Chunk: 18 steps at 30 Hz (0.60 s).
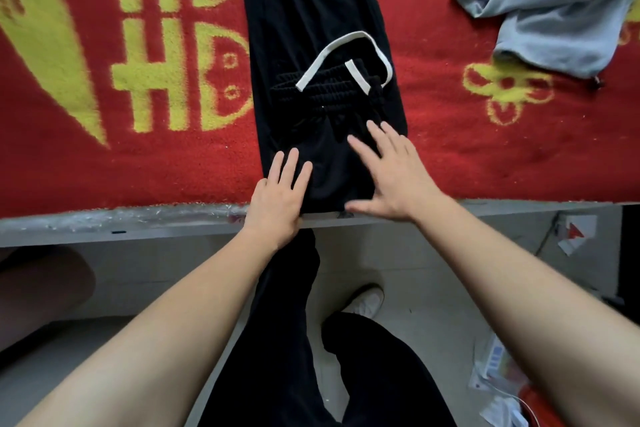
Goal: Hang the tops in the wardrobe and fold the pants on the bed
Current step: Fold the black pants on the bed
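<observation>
Black pants [304, 10] with a white drawstring [349, 55] lie lengthwise on the red and yellow blanket [467, 149], folded over so the waistband sits in the middle. The near fold reaches the bed's front edge. My left hand [277, 198] lies flat with straight fingers on the near left corner of the pants. My right hand [391, 173] is spread flat on the near right part, its thumb along the bed edge. A grey garment [554, 3] lies crumpled at the bed's far right.
The bed's grey frame edge [121, 225] runs across the view. Below it are a tiled floor, my own black trouser legs and a white shoe [367, 298]. Papers and plastic packaging [498, 381] lie on the floor at the lower right.
</observation>
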Motion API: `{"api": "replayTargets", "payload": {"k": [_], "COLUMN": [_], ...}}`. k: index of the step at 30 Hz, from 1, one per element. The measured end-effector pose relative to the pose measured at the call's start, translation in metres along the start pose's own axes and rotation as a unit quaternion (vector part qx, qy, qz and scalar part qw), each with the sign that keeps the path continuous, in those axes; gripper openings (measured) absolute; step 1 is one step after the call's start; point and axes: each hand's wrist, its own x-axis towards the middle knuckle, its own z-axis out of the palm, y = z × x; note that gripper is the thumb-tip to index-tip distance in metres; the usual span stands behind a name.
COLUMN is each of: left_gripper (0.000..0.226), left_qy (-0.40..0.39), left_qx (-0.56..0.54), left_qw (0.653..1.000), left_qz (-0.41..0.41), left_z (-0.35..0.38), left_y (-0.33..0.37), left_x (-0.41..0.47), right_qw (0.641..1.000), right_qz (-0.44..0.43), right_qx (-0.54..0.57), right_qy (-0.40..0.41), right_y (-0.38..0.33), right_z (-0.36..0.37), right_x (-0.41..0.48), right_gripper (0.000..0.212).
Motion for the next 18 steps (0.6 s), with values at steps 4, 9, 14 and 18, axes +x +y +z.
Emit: {"api": "replayTargets", "payload": {"k": [4, 9, 14, 18], "left_gripper": [0.096, 0.090, 0.076, 0.070], "left_qy": [-0.003, -0.014, -0.005, 0.020], "left_qx": [0.014, -0.046, -0.105, -0.133], "left_qw": [1.000, 0.999, 0.994, 0.991], "left_qz": [-0.007, -0.012, -0.031, -0.024], "left_z": [0.005, -0.007, -0.029, -0.044], "left_y": [0.006, 0.012, 0.018, 0.029], "left_x": [0.007, 0.003, -0.022, -0.058], "right_qw": [0.994, 0.999, 1.000, 0.998], "right_qz": [0.016, 0.023, 0.023, 0.026], "right_qx": [-0.111, -0.029, 0.013, 0.037], "right_qy": [-0.008, 0.001, 0.010, 0.031], "right_y": [0.001, 0.001, -0.001, -0.008], "right_z": [0.039, 0.032, 0.004, -0.010], "right_x": [-0.023, -0.022, -0.036, -0.073], "right_gripper": [0.099, 0.087, 0.071, 0.057]}}
